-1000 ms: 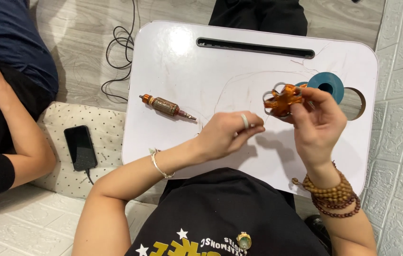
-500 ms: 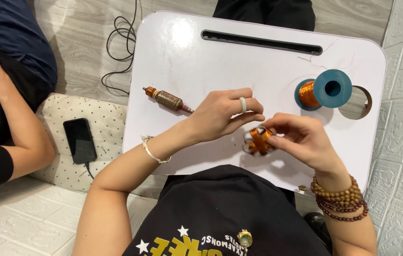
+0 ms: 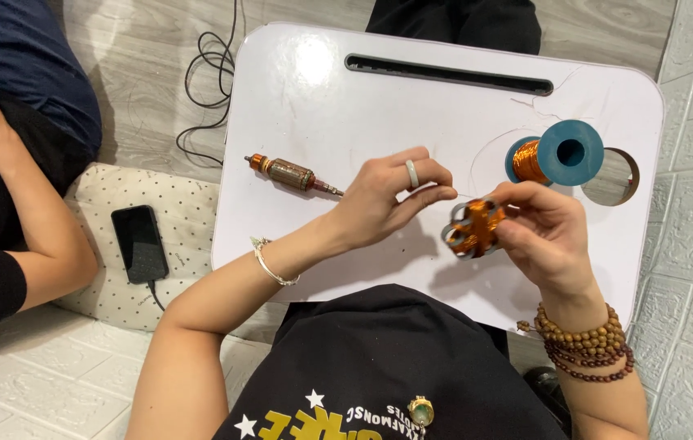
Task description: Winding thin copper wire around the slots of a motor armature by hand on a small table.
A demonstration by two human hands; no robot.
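My right hand (image 3: 548, 236) grips a small motor stator (image 3: 472, 228) wound with copper wire, holding it just above the white lap table (image 3: 314, 90). My left hand (image 3: 391, 195), with a pale ring on one finger, pinches a thin copper wire (image 3: 462, 195) that runs toward the stator. A blue spool of copper wire (image 3: 558, 155) lies on its side at the table's right. A motor armature (image 3: 291, 173) with a metal shaft rests on the table to the left of my left hand.
The table has a long slot (image 3: 448, 75) at its far edge and a round cup hole (image 3: 613, 177) at right. A black phone (image 3: 139, 242) lies on a dotted cushion (image 3: 179, 204) at left, black cables (image 3: 212, 65) on the floor. Another person's arm (image 3: 33, 236) is at far left.
My right hand brought the stator down from near the spool to the table's front, then lifted it slightly right. My left hand stayed pinched on the wire. The spool now shows fully.
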